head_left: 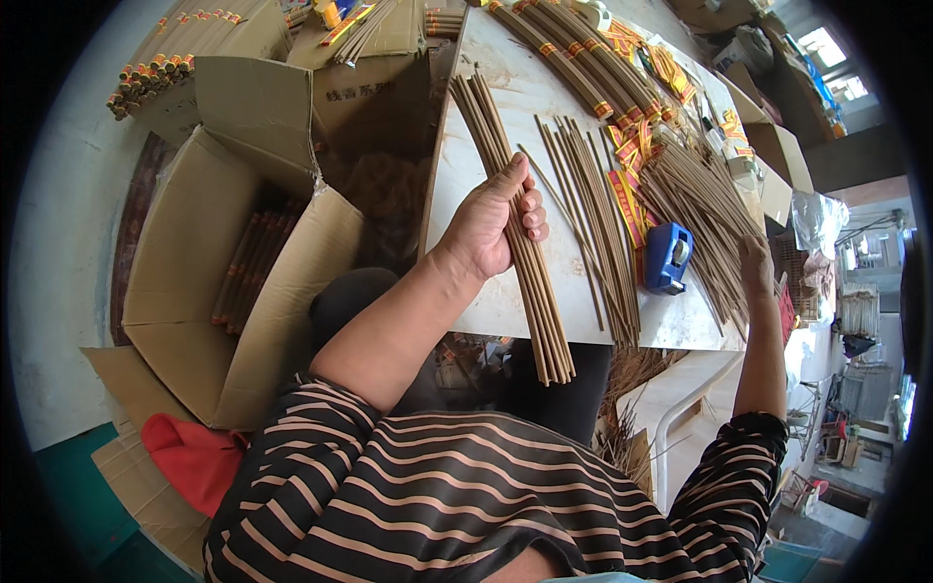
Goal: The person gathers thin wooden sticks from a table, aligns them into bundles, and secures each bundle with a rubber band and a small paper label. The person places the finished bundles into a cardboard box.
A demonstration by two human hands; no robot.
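Clasping a brown stick bundle (537, 291) near mid-length in the curled left hand (498, 214) — leaving both ends jutting past the fist, over the white table (476, 316). Resting the right hand (757, 264) at the loose stick pile (695, 199) — not being able to tell how closed.

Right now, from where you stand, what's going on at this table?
The person's left hand grips a bundle of thin brown sticks over the white table. The right hand is at the big loose pile of sticks; whether it holds any is hard to tell. Between the hands sit more loose sticks and a blue tape dispenser. Banded bundles lie toward the far end, and an open cardboard box stands at left.
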